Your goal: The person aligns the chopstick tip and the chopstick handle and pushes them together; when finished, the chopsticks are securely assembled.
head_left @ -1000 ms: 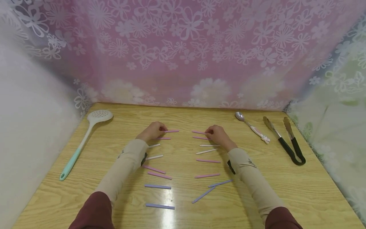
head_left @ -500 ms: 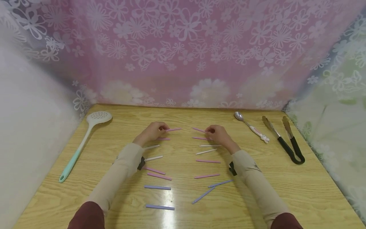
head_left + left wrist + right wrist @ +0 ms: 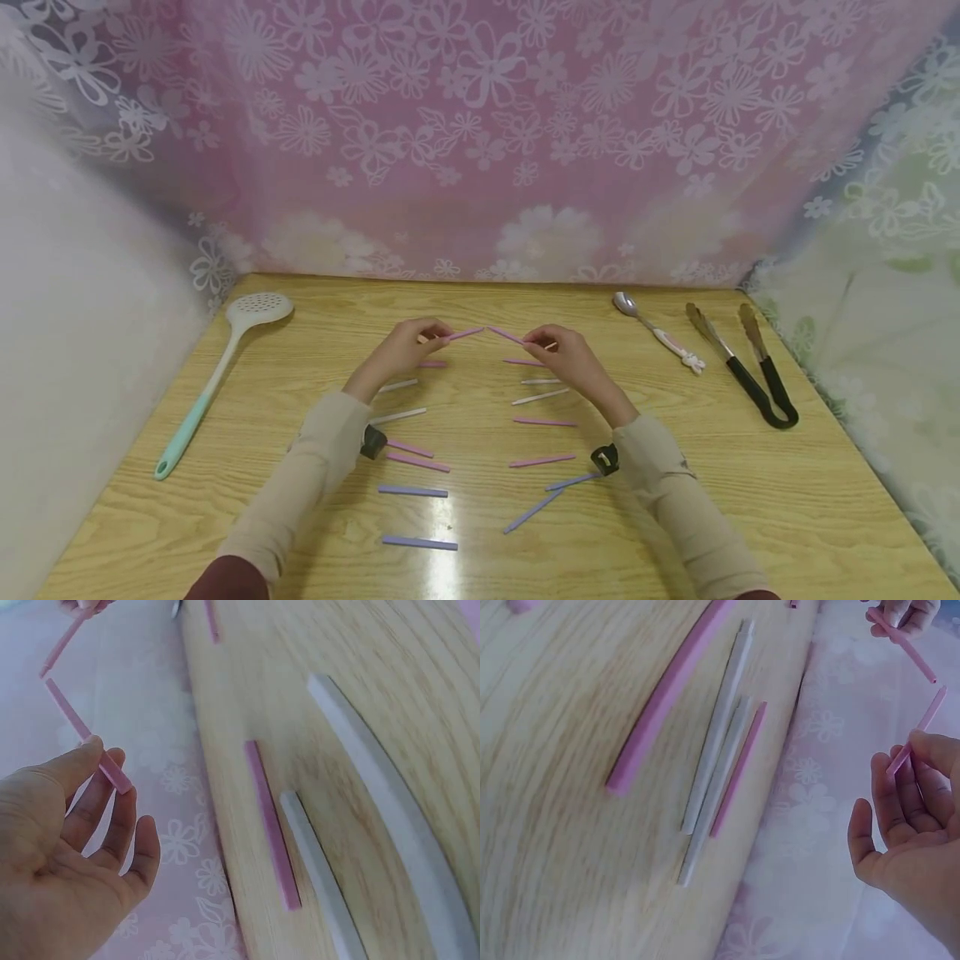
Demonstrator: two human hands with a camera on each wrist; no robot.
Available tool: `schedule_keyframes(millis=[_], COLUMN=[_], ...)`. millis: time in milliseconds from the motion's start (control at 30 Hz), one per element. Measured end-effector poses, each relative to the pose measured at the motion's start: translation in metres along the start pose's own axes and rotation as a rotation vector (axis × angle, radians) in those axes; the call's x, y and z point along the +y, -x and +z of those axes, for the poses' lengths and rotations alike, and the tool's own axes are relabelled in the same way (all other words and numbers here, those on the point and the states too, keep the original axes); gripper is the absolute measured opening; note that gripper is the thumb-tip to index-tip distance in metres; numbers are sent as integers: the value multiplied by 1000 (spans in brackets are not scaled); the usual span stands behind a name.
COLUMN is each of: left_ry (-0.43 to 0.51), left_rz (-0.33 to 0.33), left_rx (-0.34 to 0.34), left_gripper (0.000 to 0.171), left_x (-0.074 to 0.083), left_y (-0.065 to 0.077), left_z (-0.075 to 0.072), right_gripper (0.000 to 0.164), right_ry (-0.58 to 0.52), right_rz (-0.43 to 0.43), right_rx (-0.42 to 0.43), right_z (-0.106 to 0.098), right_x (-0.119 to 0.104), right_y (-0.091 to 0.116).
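Head view: left hand (image 3: 405,348) pinched a pink stick (image 3: 467,333); right hand (image 3: 568,357) pinched a second pink stick (image 3: 506,335), their tips just apart, above the desk (image 3: 480,433).

probably a home corner: a pink, white-flowered cloth (image 3: 480,142) hangs behind a yellow wood-grain table (image 3: 480,417) bearing a white-and-mint perforated skimmer (image 3: 221,362) and black-handled metal tongs (image 3: 750,387).

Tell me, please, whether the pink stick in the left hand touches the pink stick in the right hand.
Apart. The right wrist view shows a small gap between the facing tips of the left pink stick and the right pink stick.
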State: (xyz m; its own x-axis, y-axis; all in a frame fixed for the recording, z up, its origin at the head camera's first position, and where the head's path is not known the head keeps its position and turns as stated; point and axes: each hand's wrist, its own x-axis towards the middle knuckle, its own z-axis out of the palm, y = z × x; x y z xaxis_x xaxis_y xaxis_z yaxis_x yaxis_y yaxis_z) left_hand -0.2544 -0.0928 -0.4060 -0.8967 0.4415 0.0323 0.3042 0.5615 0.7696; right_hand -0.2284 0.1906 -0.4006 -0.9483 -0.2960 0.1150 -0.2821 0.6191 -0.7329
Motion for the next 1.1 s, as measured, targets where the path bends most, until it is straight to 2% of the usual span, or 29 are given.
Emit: schedule_keyframes(millis=[133, 300, 733, 1100], left_ry=[18, 11, 14, -16], left_rz=[-14, 3, 72, 131], left_rx=[10, 14, 28, 37], left_gripper=[25, 24, 25, 25], left_x=[3, 3, 2, 5], left_y=[2, 3, 9, 13], left_z=[0, -1, -3, -2], right_gripper=[22, 21, 22, 20], right_ry=[0, -6, 65, 48], right_rz=[-13, -24, -37, -72], right_rx=[9, 3, -9, -6], right_z=[0, 1, -4, -10], right_x=[-3, -5, -6, -7], right_y=[2, 3, 4, 7])
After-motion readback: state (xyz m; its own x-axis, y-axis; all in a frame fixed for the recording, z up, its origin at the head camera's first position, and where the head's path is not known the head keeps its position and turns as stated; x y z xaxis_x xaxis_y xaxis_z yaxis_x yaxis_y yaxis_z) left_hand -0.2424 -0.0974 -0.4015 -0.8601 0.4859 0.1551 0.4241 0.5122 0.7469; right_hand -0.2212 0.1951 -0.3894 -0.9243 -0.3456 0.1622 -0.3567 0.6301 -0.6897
